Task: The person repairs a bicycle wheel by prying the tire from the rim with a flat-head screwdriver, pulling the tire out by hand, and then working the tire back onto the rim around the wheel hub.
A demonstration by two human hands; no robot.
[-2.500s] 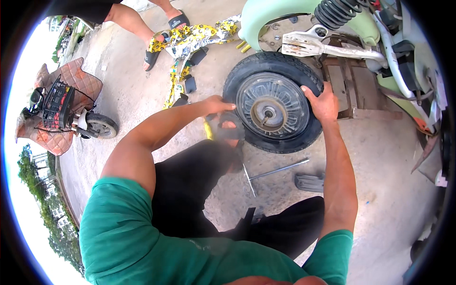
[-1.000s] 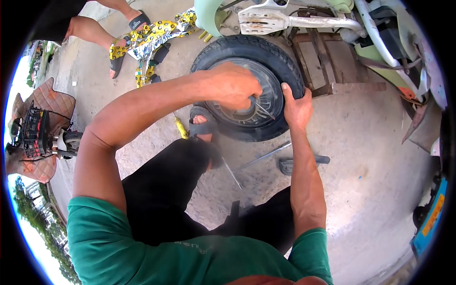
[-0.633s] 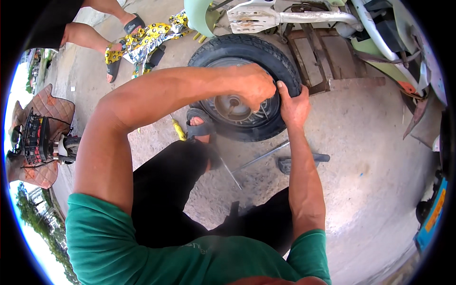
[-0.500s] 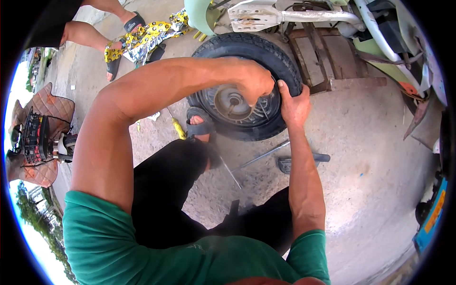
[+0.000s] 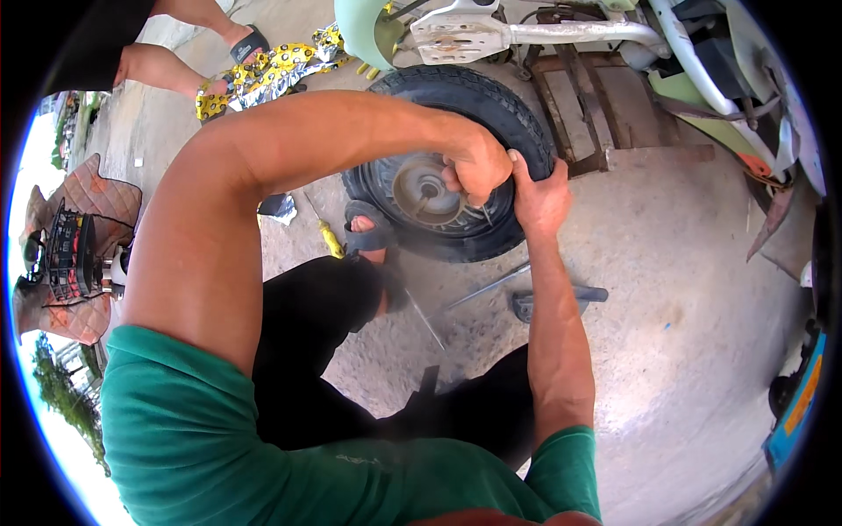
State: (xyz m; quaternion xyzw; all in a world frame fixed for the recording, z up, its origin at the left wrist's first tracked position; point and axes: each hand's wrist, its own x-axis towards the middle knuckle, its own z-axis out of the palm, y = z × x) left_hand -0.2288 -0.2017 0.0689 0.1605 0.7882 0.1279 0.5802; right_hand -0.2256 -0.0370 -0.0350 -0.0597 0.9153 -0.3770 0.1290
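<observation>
Hub-motor wheel [image 5: 419, 191] lies flat, upper centre of frame. Left hand [image 5: 481, 168] clenched over its right side, can't tell on what; right hand [image 5: 541, 200] grasps tyre [image 5: 469, 85] edge.

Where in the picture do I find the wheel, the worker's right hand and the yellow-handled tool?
Wheel [image 5: 428, 189]: head view, on its round hub.
Right hand [image 5: 545, 200]: head view, on the back of the hand.
Yellow-handled tool [image 5: 331, 239]: head view, on its handle.
</observation>
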